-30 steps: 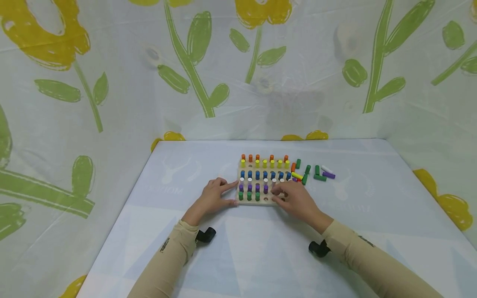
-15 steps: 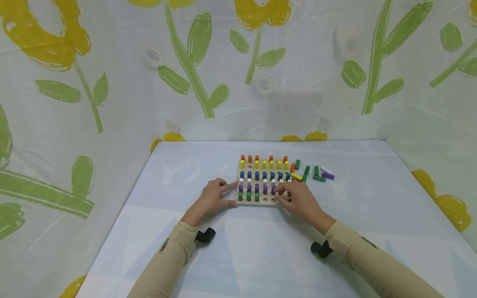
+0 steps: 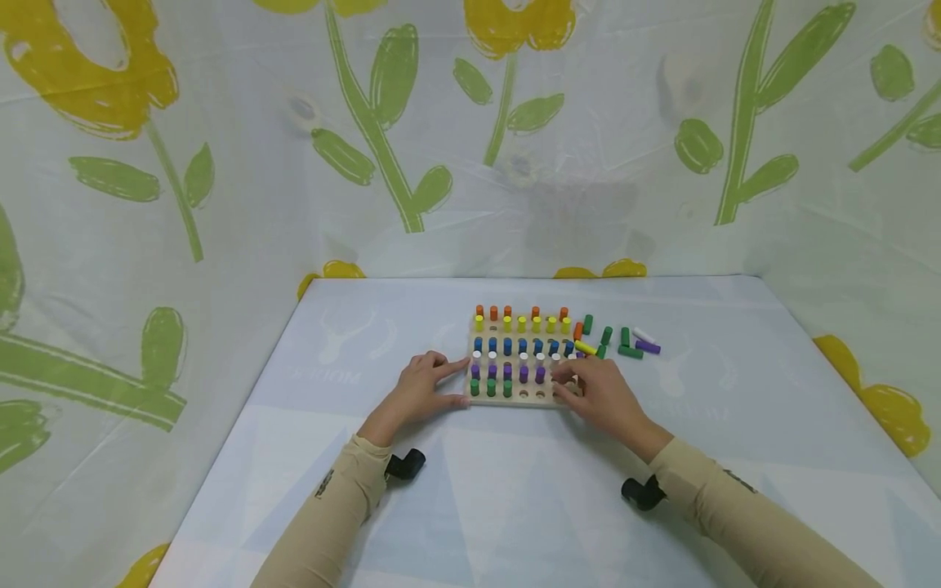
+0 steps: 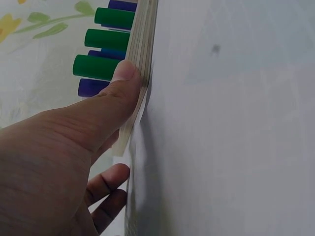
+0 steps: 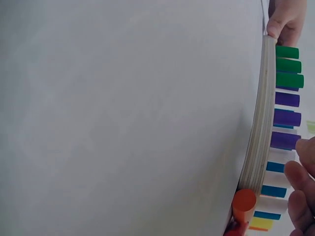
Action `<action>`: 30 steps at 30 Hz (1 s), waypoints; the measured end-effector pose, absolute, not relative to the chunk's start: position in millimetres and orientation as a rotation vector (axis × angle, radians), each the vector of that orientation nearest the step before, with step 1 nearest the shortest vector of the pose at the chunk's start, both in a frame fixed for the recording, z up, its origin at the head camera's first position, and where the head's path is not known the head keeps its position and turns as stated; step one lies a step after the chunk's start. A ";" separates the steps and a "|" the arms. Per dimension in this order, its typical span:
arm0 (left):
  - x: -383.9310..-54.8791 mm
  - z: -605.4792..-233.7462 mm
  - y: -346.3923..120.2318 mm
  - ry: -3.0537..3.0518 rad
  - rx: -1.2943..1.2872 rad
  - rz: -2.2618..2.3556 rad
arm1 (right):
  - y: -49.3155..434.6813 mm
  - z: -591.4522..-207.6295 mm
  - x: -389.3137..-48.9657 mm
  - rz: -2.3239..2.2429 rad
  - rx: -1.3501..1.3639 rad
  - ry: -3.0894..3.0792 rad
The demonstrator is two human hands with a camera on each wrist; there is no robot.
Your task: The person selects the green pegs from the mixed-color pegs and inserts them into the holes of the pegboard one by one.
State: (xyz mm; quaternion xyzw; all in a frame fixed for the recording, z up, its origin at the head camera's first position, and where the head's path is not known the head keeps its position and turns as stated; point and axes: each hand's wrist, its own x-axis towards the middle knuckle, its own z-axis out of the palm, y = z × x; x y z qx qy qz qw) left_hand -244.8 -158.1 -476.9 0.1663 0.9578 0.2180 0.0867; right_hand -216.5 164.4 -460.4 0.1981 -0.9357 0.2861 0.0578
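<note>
A wooden pegboard (image 3: pixel 532 400) with rows of coloured pegs lies on the table in the head view. My left hand (image 3: pixel 419 388) rests at its left side, index finger straight against the edge and thumb at the near corner. The left wrist view shows that thumb (image 4: pixel 125 81) against the board's layered edge, beside green pegs (image 4: pixel 101 64). My right hand (image 3: pixel 599 392) is over the board's near right part. In the right wrist view its fingertips pinch the outer end of a purple peg (image 5: pixel 284 140) standing in the board; the other fingers are curled.
Loose green pegs (image 3: pixel 606 336), a white peg (image 3: pixel 644 335) and a purple one (image 3: pixel 648 347) lie right of the board. A yellow peg (image 3: pixel 586 347) and an orange peg (image 3: pixel 577 331) lie against its right side. Patterned cloth walls (image 3: pixel 625 163) rise behind the table.
My right hand has shifted right along the purple row, uncovering another upright purple peg and an empty hole in the nearest row. My left hand has stayed at the board's left edge.
</note>
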 end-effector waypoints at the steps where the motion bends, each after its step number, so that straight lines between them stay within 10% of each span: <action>1: -244.9 -476.9 -158.1 2.853 0.499 0.648 | 164.9 -460.2 -216.3 0.863 0.595 -2.841; 30: -246.6 -478.9 -158.9 2.843 0.496 0.648 | 190.1 -463.0 -219.2 0.791 0.418 -2.912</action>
